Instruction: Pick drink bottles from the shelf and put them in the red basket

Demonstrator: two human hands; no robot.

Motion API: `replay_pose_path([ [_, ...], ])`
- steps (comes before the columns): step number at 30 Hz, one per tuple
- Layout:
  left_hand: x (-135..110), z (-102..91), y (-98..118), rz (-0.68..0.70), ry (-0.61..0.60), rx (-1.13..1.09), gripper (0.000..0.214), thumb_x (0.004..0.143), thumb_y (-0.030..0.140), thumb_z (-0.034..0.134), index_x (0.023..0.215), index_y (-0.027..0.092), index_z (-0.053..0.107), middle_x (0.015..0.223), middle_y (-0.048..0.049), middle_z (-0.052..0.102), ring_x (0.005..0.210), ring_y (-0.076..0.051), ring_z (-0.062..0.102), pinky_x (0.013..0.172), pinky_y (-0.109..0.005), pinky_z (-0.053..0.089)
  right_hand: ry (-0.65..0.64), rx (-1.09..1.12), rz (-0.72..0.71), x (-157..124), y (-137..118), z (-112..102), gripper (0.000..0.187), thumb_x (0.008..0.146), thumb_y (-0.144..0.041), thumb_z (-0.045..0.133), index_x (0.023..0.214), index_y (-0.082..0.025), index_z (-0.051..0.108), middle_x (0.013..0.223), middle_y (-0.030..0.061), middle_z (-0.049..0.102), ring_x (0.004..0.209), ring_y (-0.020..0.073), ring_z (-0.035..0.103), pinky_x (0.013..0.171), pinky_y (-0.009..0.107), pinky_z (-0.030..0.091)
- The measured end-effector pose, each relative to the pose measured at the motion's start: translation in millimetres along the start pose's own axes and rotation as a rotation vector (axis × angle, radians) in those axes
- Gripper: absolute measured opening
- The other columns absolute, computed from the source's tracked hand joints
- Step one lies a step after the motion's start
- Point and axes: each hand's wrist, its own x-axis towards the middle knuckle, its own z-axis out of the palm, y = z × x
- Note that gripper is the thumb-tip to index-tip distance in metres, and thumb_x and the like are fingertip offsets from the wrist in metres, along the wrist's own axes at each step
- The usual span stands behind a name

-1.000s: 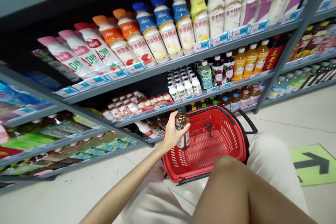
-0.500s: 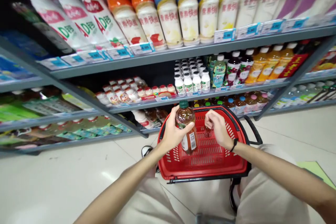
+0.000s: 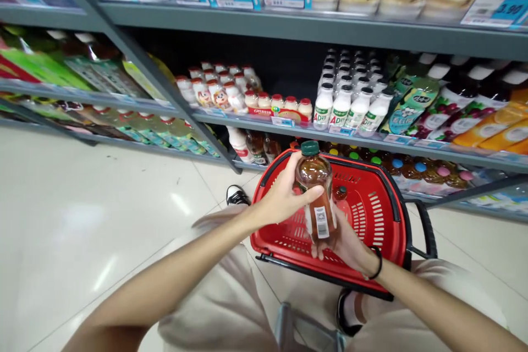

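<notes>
A bottle of brown drink [image 3: 314,176] with a green cap is held tilted over the red shopping basket [image 3: 396,242]. My left hand [image 3: 284,198] is wrapped round its upper side, thumb across the front. Against the lower right side and underside of the bottle is my right hand [image 3: 346,242], its fingers curled partly behind it. A white label with a printed code faces me. Inside the basket, behind the held bottle, a dark-capped bottle [image 3: 340,193] shows only in part.
Shelves with a grey edge [image 3: 289,27] stand ahead. Small white bottles [image 3: 342,104], red-capped bottles [image 3: 218,91] and juice bottles [image 3: 445,99] line the middle shelf. The basket's black handle [image 3: 427,231] sticks out right. A grey stool-like piece [image 3: 305,330] is below, between my legs.
My right hand has moved from above the basket onto the bottle's lower part. The bottle is turned, with its code label more toward me. The view has tipped down and closer to the shelf.
</notes>
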Motion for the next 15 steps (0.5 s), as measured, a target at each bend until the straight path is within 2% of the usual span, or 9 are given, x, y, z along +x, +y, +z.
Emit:
replay_pose_path([
  [4,0.7,-1.9,2.5,-0.010,0.010,-0.052,0.066,0.092,0.042,0.075,0.148,0.024,0.046,0.139,-0.0112,0.065,0.126,-0.029,0.067,0.111,-0.044,0.055,0.118,0.004,-0.087,-7.1,-3.1,-6.9,0.062,0.096,-0.076,0.061,0.112,-0.018,0.074,0.093,0.0100,0.076,0.077,0.0224,0.072,0.066,0.031,0.059],
  [7,0.7,0.6,4.1,0.017,0.104,-0.075,0.061,0.087,0.039,0.080,0.139,0.023,0.054,0.132,-0.0096,0.067,0.115,-0.025,0.070,0.105,-0.040,0.058,0.197,0.027,-0.128,-8.7,-5.7,-10.0,0.055,0.091,-0.067,0.076,0.120,-0.021,0.074,0.104,0.0100,0.078,0.082,0.0232,0.073,0.065,0.031,0.058],
  [10,0.2,1.6,3.5,0.057,0.142,-0.079,0.057,0.081,0.035,0.084,0.130,0.022,0.058,0.116,-0.0065,0.070,0.101,-0.021,0.070,0.094,-0.036,0.060,0.186,0.049,-0.132,-8.0,-6.7,-11.0,0.050,0.089,-0.062,0.081,0.117,-0.021,0.077,0.108,0.0099,0.078,0.086,0.0238,0.074,0.070,0.033,0.059],
  [12,-0.3,1.3,2.2,0.078,0.139,-0.097,0.057,0.079,0.031,0.086,0.128,0.021,0.058,0.114,-0.0066,0.070,0.100,-0.021,0.070,0.093,-0.035,0.060,0.152,0.066,-0.124,-7.6,-6.1,-11.3,0.044,0.088,-0.058,0.084,0.113,-0.021,0.079,0.107,0.0094,0.079,0.089,0.0244,0.074,0.077,0.037,0.062],
  [15,-1.0,0.5,1.1,0.092,0.115,-0.182,0.061,0.074,0.028,0.089,0.126,0.019,0.058,0.118,-0.0099,0.069,0.102,-0.022,0.070,0.095,-0.037,0.059,0.105,0.070,-0.131,-8.2,-4.6,-10.4,0.043,0.087,-0.051,0.087,0.118,-0.023,0.077,0.114,0.0090,0.079,0.095,0.0255,0.074,0.087,0.044,0.063],
])
